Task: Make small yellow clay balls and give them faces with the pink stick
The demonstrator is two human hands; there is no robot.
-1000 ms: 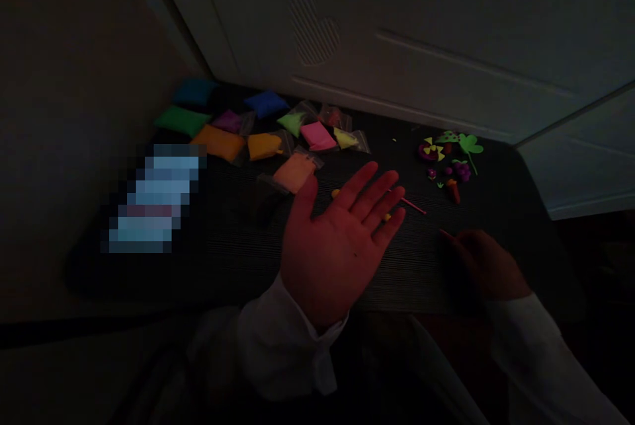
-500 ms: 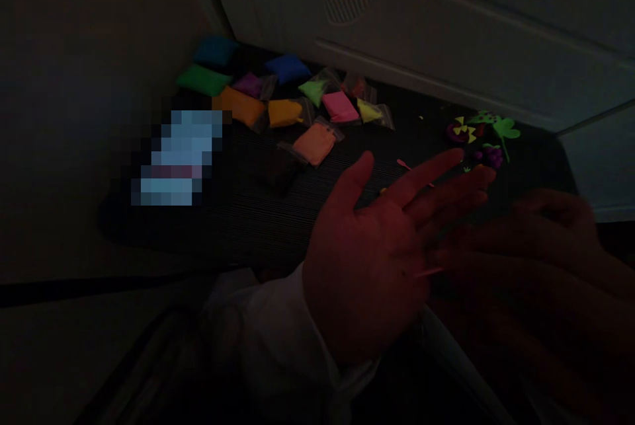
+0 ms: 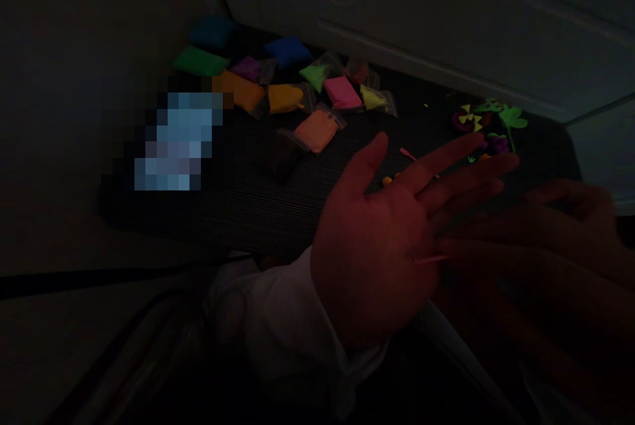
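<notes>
My left hand (image 3: 377,253) is held palm up with its fingers spread, in a white sleeve (image 3: 292,312). Facing it from the right, my right hand (image 3: 540,233) pinches a thin pink clay tool (image 3: 430,258). The tool's tip rests at the outer side of the left palm; a tiny dark speck at the tip is too small to name. Beyond the left fingers lie a second pink tool (image 3: 407,153), a small orange-yellow ball (image 3: 387,181), a purple piece with yellow triangles (image 3: 466,119) and a purple grape-like cluster (image 3: 499,143). Darkness hides much of the right hand.
Several bags of coloured clay spread along the back of the dark table (image 3: 238,200), among them a pink bag (image 3: 342,93) and a peach bag (image 3: 317,131). A blurred, lit screen (image 3: 173,141) is at left. Green cut-out shapes (image 3: 510,117) lie near the white panel (image 3: 421,28).
The view has tilted slightly, so the table appears higher. Both hands sit a little further right and up; the pink tool stays at the left palm.
</notes>
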